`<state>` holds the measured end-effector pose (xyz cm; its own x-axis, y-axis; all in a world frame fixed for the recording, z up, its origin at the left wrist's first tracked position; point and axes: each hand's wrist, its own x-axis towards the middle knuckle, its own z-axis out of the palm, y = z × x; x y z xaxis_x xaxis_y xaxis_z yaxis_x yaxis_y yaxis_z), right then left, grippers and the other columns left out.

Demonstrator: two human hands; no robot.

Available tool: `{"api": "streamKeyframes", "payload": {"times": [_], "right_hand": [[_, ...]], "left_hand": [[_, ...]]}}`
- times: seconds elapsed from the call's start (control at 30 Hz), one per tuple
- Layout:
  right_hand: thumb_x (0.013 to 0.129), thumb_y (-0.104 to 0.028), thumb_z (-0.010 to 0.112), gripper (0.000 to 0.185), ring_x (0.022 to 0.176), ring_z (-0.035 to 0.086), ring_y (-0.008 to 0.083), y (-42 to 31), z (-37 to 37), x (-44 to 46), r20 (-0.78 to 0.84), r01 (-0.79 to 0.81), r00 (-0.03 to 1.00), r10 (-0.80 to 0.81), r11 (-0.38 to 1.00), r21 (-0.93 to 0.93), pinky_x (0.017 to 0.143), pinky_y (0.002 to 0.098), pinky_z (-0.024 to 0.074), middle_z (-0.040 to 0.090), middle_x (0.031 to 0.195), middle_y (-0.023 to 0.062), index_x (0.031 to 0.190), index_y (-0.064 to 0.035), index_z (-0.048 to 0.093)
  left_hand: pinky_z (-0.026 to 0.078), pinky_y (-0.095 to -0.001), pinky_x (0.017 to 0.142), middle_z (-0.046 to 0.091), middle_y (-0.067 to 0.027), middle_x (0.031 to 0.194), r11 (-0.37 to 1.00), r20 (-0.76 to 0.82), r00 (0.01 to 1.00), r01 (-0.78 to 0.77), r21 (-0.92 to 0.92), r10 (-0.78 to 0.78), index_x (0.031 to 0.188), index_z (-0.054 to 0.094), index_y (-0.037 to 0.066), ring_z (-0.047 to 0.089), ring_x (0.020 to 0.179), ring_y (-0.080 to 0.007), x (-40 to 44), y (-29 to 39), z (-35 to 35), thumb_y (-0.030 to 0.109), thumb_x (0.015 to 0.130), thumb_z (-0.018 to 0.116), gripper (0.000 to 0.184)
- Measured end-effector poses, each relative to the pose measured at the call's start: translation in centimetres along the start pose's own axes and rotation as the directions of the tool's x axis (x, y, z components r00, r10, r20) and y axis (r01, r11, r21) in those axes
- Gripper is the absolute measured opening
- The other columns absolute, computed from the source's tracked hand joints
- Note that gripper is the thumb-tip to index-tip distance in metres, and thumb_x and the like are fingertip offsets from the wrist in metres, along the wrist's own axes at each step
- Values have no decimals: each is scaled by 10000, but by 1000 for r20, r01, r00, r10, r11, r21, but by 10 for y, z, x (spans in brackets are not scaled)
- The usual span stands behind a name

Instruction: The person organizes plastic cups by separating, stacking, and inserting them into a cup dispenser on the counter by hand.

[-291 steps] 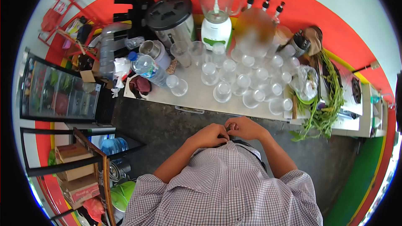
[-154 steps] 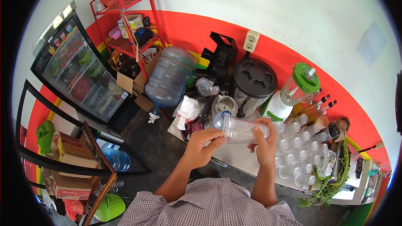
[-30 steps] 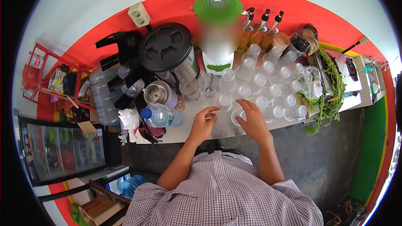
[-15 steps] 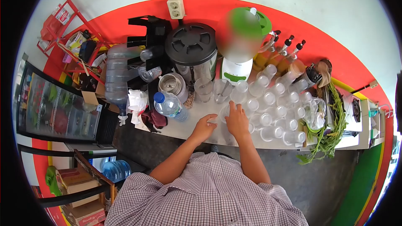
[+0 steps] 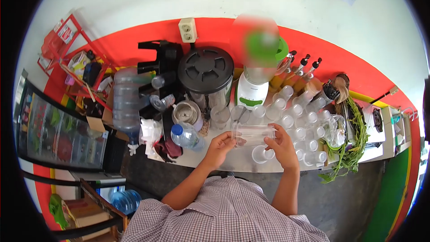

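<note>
A clear plastic cup lies on its side in the air between my hands, just above the counter. Its wide rim is at the left, where my left hand closes fingers and thumb on it. The narrow base is pinched by my right hand. Several more clear cups stand upside down to the right of my hands, one of them an upturned cup just below the held one. Behind the held cup are an upright clear cup and a clear cup with a utensil in it.
A blue-capped water bottle and an open metal container stand left of my hands. Farther back are a black-lidded dispenser, a green-and-white blender and pump bottles. Leafy stems hang over the counter's right side.
My right hand has lifted a cup from the counter and tipped it sideways. My left hand, empty before, now holds its rim end. The view has tilted upward.
</note>
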<state>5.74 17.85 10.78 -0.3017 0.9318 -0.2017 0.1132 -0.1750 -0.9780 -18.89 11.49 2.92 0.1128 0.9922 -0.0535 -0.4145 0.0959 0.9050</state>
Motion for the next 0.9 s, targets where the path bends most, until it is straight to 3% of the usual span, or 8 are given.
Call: {"api": "streamKeyframes", "payload": {"times": [0.2,0.4,0.47,0.5,0.57,0.6,0.7,0.9], "right_hand": [[1011,-215,689,521,932,716,183,-2,8,0,41,-3,999,-5,979,202,748,308,579,713,1194,112,1451,11,528],[991,-232,710,553,936,716,194,-14,26,10,85,-3,996,-13,982,189,753,316,584,703,1224,112,1454,7,523],[988,-188,720,555,939,713,192,-23,34,11,124,24,991,-50,979,203,749,320,581,707,1201,109,1460,17,512],[984,-144,730,560,942,710,191,-28,39,14,144,50,986,-85,972,229,744,324,578,712,1179,106,1466,26,501],[969,-139,742,586,950,709,197,-31,47,22,222,58,967,-124,958,280,750,331,580,703,1192,107,1473,22,492],[953,-134,754,612,959,708,203,-33,52,26,285,55,946,-152,945,321,757,338,582,694,1206,107,1481,19,483],[897,-43,786,692,992,700,212,-47,76,41,353,62,916,-191,937,344,786,346,582,659,1272,116,1508,-17,461],[898,88,731,797,1163,659,219,-79,150,80,427,275,825,-371,922,271,879,366,590,572,1416,116,1592,-36,358]], "left_hand": [[487,-376,1108,719,-166,1329,996,94,992,-80,-34,83,1420,588,-59,678,1225,-223,-4,38,5,105,1103,568,357],[489,-365,1090,720,-141,1326,988,10,988,-152,24,152,1417,610,-53,672,1216,-198,-16,57,0,131,1112,566,359],[493,-381,1060,738,-131,1275,918,-2,982,-178,355,191,1307,679,-43,699,1169,-242,-26,75,-3,119,1097,583,283],[493,-381,1060,738,-131,1275,912,-12,979,-186,366,205,1307,679,-43,699,1169,-242,-31,90,-6,119,1097,583,283],[507,-418,1021,744,-130,1222,638,165,929,-349,687,331,1195,722,-24,697,1156,-311,-43,119,-13,64,1033,650,198],[507,-418,1021,744,-130,1222,625,161,928,-348,699,336,1195,722,-24,697,1156,-311,-44,129,-19,64,1033,650,198],[525,-454,1006,738,-130,1204,273,306,754,-535,799,582,1152,748,13,660,1225,-338,-42,167,-41,-34,891,742,265],[529,-431,1054,725,-150,1296,212,116,631,-420,882,767,1193,750,2,674,1250,-360,-29,203,-116,-114,900,650,330]]}}
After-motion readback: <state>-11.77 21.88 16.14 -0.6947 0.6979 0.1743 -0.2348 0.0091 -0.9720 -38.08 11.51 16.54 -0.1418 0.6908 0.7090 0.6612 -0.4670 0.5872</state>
